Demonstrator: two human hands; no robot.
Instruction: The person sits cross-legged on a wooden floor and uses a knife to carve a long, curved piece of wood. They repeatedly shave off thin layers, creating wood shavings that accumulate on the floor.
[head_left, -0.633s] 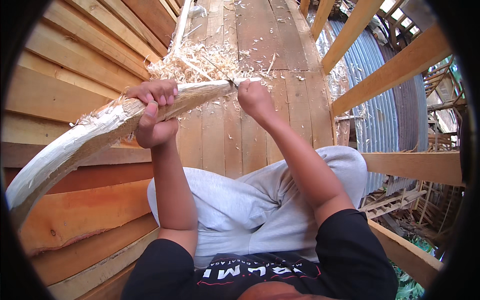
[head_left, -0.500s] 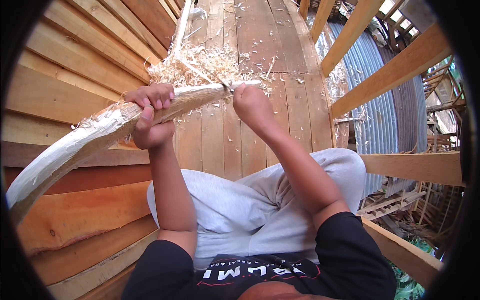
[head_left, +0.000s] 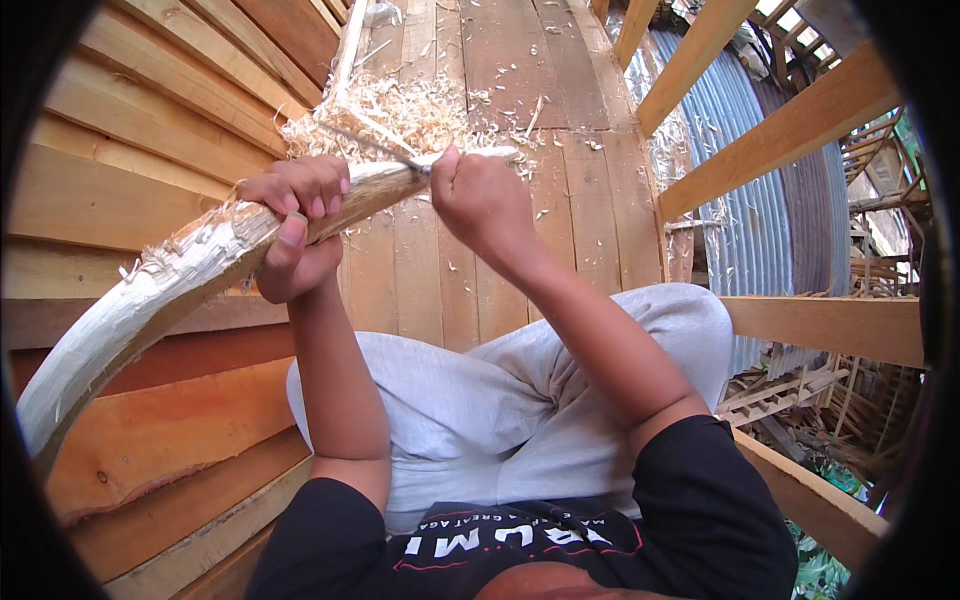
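Both hands on a curved, peeled wooden branch (head_left: 190,265) — a blade at its far end.

Left hand (head_left: 295,235) wraps closed around the branch, which runs from lower left up across the plank floor (head_left: 500,60). Right hand (head_left: 480,200) is fisted on a knife (head_left: 375,145), its thin blade lying against the branch tip. Wood shavings (head_left: 420,110) are heaped just beyond — plank wall (head_left: 110,170) at left.

Left hand (head_left: 295,235) grips curved branch (head_left: 170,285); right hand (head_left: 482,200) presses blade (head_left: 375,148) on it.

Daylit plank floor (head_left: 505,60), plank wall (head_left: 130,150), corrugated metal sheet (head_left: 770,210) behind wooden rails (head_left: 790,125).
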